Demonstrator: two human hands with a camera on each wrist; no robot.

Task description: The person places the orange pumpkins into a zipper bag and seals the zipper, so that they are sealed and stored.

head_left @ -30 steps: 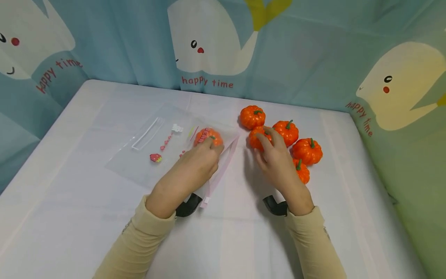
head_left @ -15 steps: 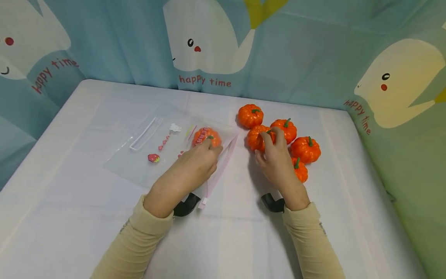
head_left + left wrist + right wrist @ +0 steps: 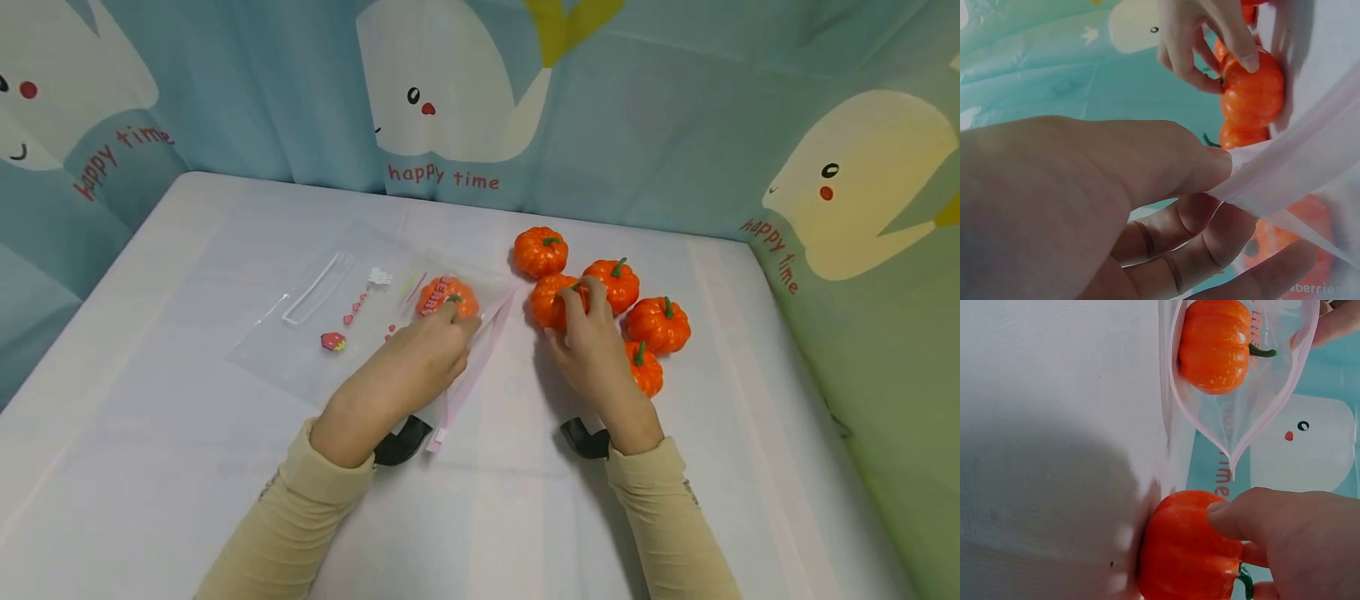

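Observation:
My left hand (image 3: 420, 354) pinches the upper edge of a clear zip bag (image 3: 300, 362), thumb against the pink-edged opening in the left wrist view. The bag lies on the table, its mouth spread toward the right, with one orange toy pumpkin (image 3: 1215, 347) inside. Right of the mouth, my right hand (image 3: 600, 362) grips another toy pumpkin (image 3: 1188, 550) that sits at the table surface. Its thumb (image 3: 1225, 515) presses one side, while the other fingers reach round by the green stem and are partly hidden.
Several more toy pumpkins cluster round the right hand: one at the back (image 3: 540, 252), one behind the fingers (image 3: 613, 283), one to the right (image 3: 658, 325) and one partly covered by the wrist (image 3: 645, 371). A whale-print curtain (image 3: 645, 125) borders the white table (image 3: 510, 517).
The gripped pumpkin and my right hand have shifted slightly left. My left hand stays at the bag's opening, and the bagged pumpkin has not visibly moved.

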